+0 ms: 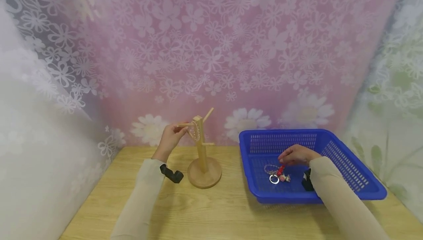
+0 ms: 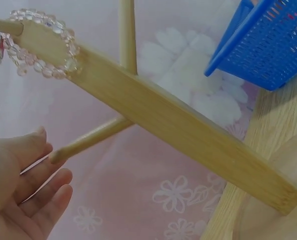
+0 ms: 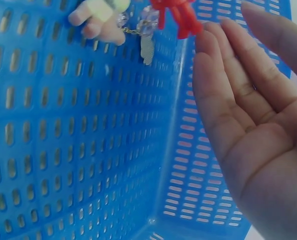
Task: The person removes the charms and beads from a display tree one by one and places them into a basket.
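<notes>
A wooden peg stand [image 1: 202, 152] with a round base stands on the table. A bracelet of clear and pale pink beads [image 2: 70, 47] hangs around one of its upper pegs. My left hand [image 1: 172, 136] is beside the stand, fingers loosely bent, the fingertips at the end of a lower peg [image 2: 93, 140]; the wrist view shows nothing gripped. Inside the blue basket [image 1: 281, 198], my right hand [image 3: 258, 115] has nearly straight fingers and a thumb held apart. Its fingertips are at a small red figure [image 3: 181, 17]; whether they touch it I cannot tell.
Near the red figure in the basket lie a silver ring [image 1: 274, 179], a beaded loop [image 1: 271, 167] and a pale figure charm [image 3: 101, 20]. The basket stands at the right of the wooden table [image 1: 211, 218]. A pink floral cloth [image 1: 214, 49] hangs behind.
</notes>
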Demonstrator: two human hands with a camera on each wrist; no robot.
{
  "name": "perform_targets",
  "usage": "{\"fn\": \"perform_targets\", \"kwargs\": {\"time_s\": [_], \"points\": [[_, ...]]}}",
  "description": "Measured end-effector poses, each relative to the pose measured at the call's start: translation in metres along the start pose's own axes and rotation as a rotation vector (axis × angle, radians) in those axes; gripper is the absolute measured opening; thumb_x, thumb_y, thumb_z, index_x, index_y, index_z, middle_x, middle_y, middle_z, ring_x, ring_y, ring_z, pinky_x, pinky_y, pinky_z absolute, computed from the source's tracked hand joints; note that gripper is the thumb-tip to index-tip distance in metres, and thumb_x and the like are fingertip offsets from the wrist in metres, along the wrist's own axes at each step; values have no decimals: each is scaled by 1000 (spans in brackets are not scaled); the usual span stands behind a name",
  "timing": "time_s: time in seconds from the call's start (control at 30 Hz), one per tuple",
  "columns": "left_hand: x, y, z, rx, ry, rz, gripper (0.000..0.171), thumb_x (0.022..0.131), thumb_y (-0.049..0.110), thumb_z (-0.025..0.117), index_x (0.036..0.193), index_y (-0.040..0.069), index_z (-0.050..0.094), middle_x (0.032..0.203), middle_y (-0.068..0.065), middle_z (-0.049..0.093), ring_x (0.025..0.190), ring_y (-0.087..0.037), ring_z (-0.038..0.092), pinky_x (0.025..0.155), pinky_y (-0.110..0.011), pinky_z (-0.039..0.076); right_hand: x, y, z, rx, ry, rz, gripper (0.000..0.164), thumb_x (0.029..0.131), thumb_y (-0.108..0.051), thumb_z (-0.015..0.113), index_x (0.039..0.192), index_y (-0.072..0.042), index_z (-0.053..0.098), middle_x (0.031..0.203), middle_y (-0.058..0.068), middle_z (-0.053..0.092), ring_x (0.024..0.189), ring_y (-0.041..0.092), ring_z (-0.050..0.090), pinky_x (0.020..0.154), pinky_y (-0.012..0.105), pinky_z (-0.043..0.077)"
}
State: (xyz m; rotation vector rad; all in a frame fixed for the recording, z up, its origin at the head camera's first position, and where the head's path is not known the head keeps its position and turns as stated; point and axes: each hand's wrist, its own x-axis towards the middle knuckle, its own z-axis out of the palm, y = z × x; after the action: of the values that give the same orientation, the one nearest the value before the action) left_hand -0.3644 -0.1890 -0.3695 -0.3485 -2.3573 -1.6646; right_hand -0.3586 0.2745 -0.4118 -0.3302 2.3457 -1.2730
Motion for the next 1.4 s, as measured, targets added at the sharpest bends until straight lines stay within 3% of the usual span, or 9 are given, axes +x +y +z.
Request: {"fn": "perform_targets", "kwargs": {"time_s": [0.17, 0.53, 0.73, 0.93, 1.07, 1.3, 1.4], "points": [[4, -4, 6, 3, -85, 5, 29, 95, 20, 58, 118, 3, 65, 118, -15, 64, 116, -28, 56, 98, -42, 43, -4, 1, -4, 29, 6, -28, 39, 91, -9, 61, 119, 17, 54, 122, 30, 56, 111, 38, 57, 93, 47, 46], [8, -9, 9, -41, -109, 44, 26, 94, 17, 59, 114, 4, 67, 115, -12, 66, 113, -24, 58, 97, -37, 45, 0, -13, -4, 102, -10, -135, 47, 93, -17, 61, 126, 15, 49, 130, 28, 51, 121, 40, 49, 100, 47, 41], [7, -1, 7, -43, -134, 80, 24, 94, 16, 59, 111, 2, 68, 114, -12, 67, 113, -26, 58, 98, -39, 44, 0, -23, -2, 90, 12, -166, 48, 93, -18, 61, 126, 15, 49, 131, 29, 49, 121, 39, 49, 100, 47, 41], [-8, 19, -1, -4, -117, 65, 24, 94, 11, 58, 111, -4, 65, 114, -20, 64, 111, -32, 57, 98, -44, 43, 2, -35, 4, 145, 35, -186, 49, 94, -19, 60, 128, 13, 48, 134, 29, 47, 121, 32, 52, 99, 41, 43], [-18, 23, -4, 29, -86, 34, 23, 94, 10, 59, 109, -6, 65, 112, -22, 65, 107, -34, 59, 95, -45, 45, 4, -42, 12, 179, 43, -212, 46, 94, -18, 59, 128, 11, 49, 134, 28, 46, 120, 29, 52, 97, 37, 45], [-18, -8, -5, 67, -2, -11, 22, 90, 21, 65, 104, 4, 71, 95, -7, 70, 94, -23, 63, 85, -37, 49, 10, -50, 27, 211, 63, -238, 50, 93, -20, 61, 127, 14, 49, 131, 26, 50, 115, 25, 56, 101, 43, 41], [-23, -8, -4, 72, 26, -21, 23, 89, 19, 66, 104, 2, 70, 86, -6, 70, 87, -22, 62, 79, -33, 49, 11, -55, 33, 232, 70, -246, 45, 93, -20, 62, 125, 11, 53, 128, 21, 54, 112, 22, 58, 101, 43, 41]]}}
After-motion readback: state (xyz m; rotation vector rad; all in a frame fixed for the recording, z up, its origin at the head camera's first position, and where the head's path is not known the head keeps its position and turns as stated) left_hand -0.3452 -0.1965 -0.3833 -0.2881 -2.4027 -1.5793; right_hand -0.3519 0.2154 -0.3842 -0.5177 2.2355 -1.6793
